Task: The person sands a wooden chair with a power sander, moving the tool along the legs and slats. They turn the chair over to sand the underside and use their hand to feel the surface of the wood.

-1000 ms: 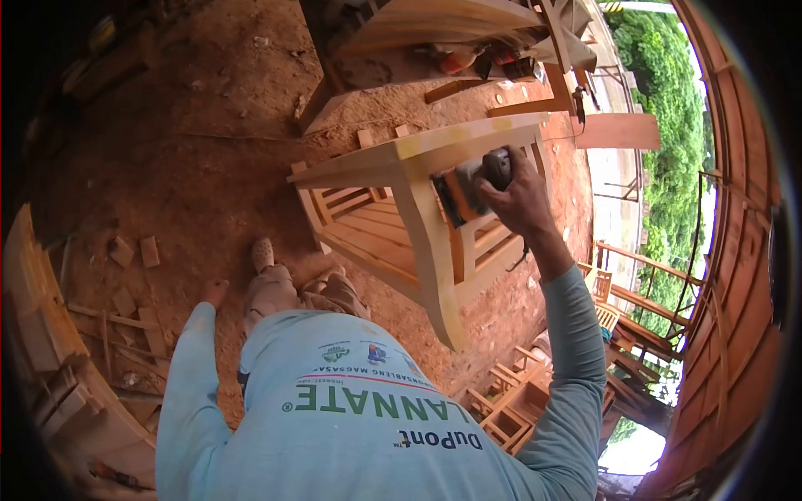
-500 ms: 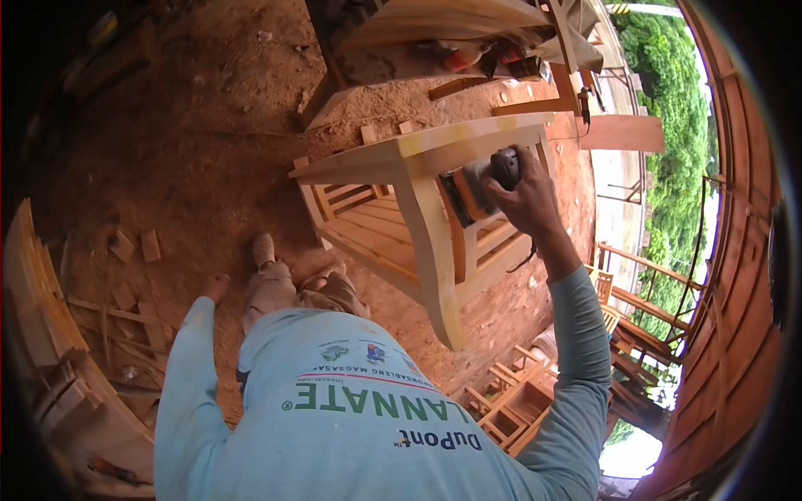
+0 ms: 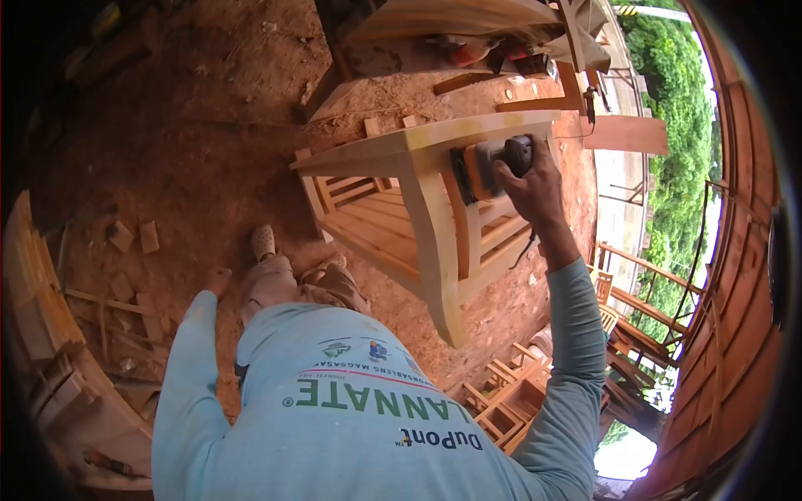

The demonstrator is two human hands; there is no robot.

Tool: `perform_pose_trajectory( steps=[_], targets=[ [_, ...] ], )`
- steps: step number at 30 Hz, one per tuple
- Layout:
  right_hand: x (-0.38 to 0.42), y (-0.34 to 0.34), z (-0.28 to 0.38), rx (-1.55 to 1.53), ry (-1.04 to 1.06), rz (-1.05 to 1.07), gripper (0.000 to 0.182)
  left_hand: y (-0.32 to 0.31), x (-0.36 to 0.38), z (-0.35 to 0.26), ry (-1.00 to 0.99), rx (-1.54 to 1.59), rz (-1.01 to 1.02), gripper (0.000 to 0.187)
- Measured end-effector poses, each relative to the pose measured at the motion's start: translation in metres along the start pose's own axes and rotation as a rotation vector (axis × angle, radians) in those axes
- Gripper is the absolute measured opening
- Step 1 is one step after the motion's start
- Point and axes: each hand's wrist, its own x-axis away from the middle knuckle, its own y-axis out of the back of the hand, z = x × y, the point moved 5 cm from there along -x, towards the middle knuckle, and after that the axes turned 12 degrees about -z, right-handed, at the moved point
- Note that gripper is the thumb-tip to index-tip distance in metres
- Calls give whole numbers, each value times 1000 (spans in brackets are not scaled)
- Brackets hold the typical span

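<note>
On the shirt (image 3: 276,451), "LANNATE" (image 3: 384,399) (green).

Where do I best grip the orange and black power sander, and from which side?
Probably by the sander's rounded dark knob, coming from the person's right, as the right hand does: the knob juts out that way, opposite the flat black base, and its bulbous shape should suit wrapped fingers.

Wood pieces (image 3: 149,237) lie left of the frame (image 3: 433,238).
</note>
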Motion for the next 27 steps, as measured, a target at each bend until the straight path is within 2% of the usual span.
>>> perform_pose_trajectory(
  steps=[2,3,6,8,9,13,18,21,24,27],
  targets=[
    [-5,5,-4,48,-7,91,75,5,3,3,72,40,0,30],
    [-6,7,-5,53,4,69,75,6,6,-1,107,64,2,30],
    [-5,3,-12,68,41,2,76,24,21,-29,29,-44,-16,32],
    [-6,4,-11,12,-43,-1,76,29,30,-38,25,-73,-18,34],
    [-7,4,-11,-17,-86,-3,76,29,28,-33,23,-88,-19,34],
    [-8,7,-17,71,3,62,72,23,21,-16,12,-108,-21,35],
    [-9,2,-15,34,-40,-69,70,12,14,0,37,-143,-2,36],
    [-9,7,-13,31,13,32,69,22,28,-29,100,-111,-10,46],
    [-9,9,-9,65,10,127,69,31,35,-53,7,-196,-33,47],
    [-10,1,-5,-59,-61,-6,70,24,26,-50,-15,-207,-39,48]
  ],
)
